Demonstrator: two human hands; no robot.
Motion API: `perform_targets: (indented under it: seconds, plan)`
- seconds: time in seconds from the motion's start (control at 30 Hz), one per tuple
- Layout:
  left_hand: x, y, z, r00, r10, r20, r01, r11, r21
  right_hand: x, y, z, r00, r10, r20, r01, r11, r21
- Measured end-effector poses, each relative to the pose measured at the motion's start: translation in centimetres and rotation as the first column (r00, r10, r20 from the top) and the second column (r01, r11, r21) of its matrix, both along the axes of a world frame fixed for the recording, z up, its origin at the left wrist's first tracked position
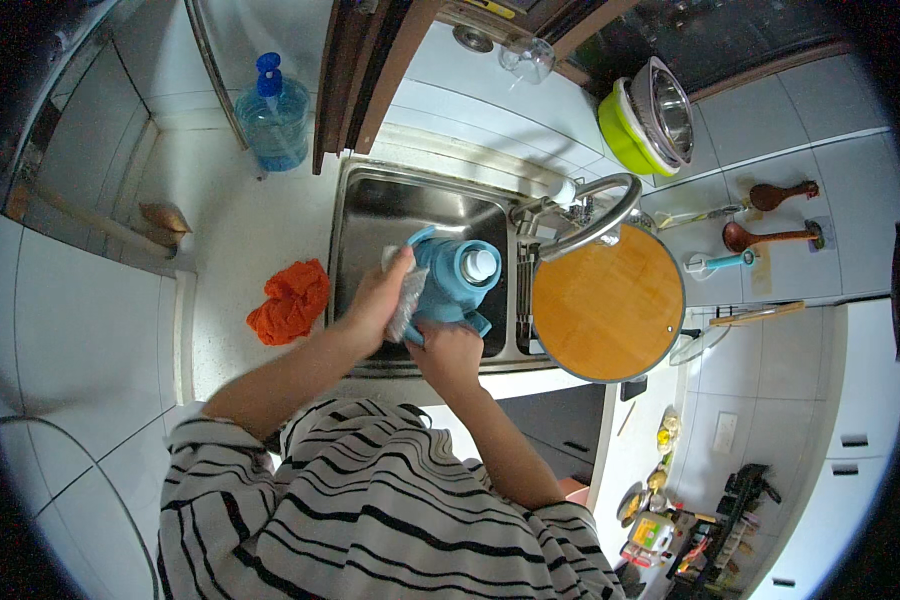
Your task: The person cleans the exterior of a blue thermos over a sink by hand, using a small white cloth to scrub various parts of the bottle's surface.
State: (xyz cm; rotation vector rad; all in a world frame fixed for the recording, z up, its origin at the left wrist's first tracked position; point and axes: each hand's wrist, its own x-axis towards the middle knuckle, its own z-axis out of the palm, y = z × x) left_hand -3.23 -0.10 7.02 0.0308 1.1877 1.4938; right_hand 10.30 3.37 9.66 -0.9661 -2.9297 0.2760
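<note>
Over the stainless steel sink [367,195] I have a blue thermos jug [442,270] with a white stopper, its top tilted away to the right. My left hand [381,300] presses a translucent, crinkled scrubbing pad [407,304] against the jug's left side. My right hand [450,352] grips the jug at its near side, close to the blue handle; the fingertips are partly hidden. A crumpled orange cloth [290,302] lies on the counter left of the sink.
A curved metal faucet [607,217] arches beside the sink, over a round wooden cutting board [607,307] at the right. A blue-capped water bottle [274,124] stands back left. Green and metal basins [634,127] lean against the wall, near hanging wooden ladles [769,237].
</note>
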Motion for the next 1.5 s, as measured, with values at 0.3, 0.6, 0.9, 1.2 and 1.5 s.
perform_targets:
  seconds: [0.3, 0.6, 0.9, 1.2, 1.5]
  plan:
    - [-1.9, 2.2, -1.0, 0.963, -0.18, 0.2, 0.19, 0.981, -0.031, 0.3, 0.1, -0.2, 0.992, -0.077, 0.103, 0.085, 0.994, -0.074]
    - [-8.2, 7.2, -2.0, 0.275, -0.77, -0.576, 0.594, 0.608, -0.528, -0.9, -1.1, -0.6, 0.994, 0.103, 0.036, -0.103, 0.995, -0.01]
    - [-3.6, 2.3, -3.8, 0.852, -0.173, -0.495, 0.193, 0.981, -0.01, -1.2, -1.1, -1.2, 0.999, 0.007, 0.054, -0.005, 1.0, -0.029]
    - [-3.5, 1.3, -3.1, 0.647, -0.362, 0.67, -0.167, 0.791, 0.589, 0.2, 3.1, 1.1, 0.974, 0.157, -0.164, -0.175, 0.979, -0.102]
    - [-1.9, 4.1, 1.0, 0.71, -0.061, 0.701, -0.257, 0.905, 0.339, 3.2, 5.5, -1.8, 0.94, -0.101, -0.325, -0.077, 0.867, -0.492]
